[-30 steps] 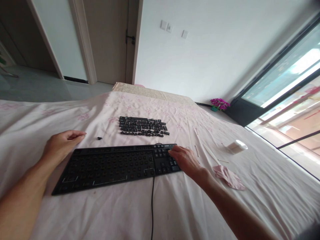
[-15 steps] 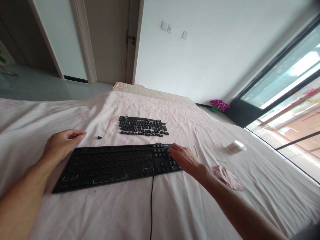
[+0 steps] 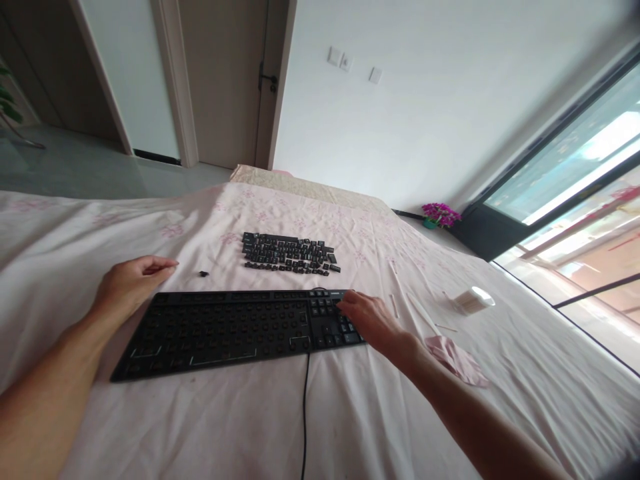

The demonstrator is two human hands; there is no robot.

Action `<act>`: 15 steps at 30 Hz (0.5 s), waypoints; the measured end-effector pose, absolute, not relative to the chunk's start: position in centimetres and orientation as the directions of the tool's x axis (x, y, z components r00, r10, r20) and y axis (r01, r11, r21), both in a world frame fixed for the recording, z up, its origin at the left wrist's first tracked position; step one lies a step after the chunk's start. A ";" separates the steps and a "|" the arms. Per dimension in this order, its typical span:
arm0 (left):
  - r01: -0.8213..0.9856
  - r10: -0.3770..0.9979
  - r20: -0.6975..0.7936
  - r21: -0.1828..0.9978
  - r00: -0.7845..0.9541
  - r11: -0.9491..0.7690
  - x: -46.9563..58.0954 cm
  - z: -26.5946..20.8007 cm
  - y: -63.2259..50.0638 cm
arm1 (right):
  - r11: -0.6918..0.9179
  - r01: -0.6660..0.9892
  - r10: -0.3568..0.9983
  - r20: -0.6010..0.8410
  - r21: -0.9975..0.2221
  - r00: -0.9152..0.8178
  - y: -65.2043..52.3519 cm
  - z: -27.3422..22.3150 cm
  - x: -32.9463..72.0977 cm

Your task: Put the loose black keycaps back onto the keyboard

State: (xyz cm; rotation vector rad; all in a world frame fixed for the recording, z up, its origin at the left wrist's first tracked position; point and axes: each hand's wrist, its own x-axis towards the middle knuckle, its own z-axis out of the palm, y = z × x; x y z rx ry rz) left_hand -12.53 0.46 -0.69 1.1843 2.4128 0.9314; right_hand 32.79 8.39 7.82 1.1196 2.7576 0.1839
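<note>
The right hand (image 3: 373, 319) is touching the computer keyboard (image 3: 220, 327) beneath; the left hand (image 3: 131, 277) is curling. I cannot tell either grip.

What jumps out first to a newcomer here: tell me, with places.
The long black keyboard first, lying largely stripped on the pale cloth, with the right hand at its right end. Just beyond it, loose black keycaps sit in close rows. Past the cloth, near the wall, magenta flowers make a vivid spot.
</note>
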 end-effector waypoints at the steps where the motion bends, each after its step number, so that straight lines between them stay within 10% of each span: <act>1: 0.599 0.786 0.019 0.659 -0.619 0.455 -12.6 -0.8 0.5 | 0.712 0.679 0.700 -0.099 0.178 -0.707 8.4 7.7 32.8; 15: 0.636 0.771 0.019 0.578 -0.637 0.511 -12.2 -0.5 0.5 | 0.647 0.748 0.762 -0.142 0.148 -0.632 9.0 8.3 32.0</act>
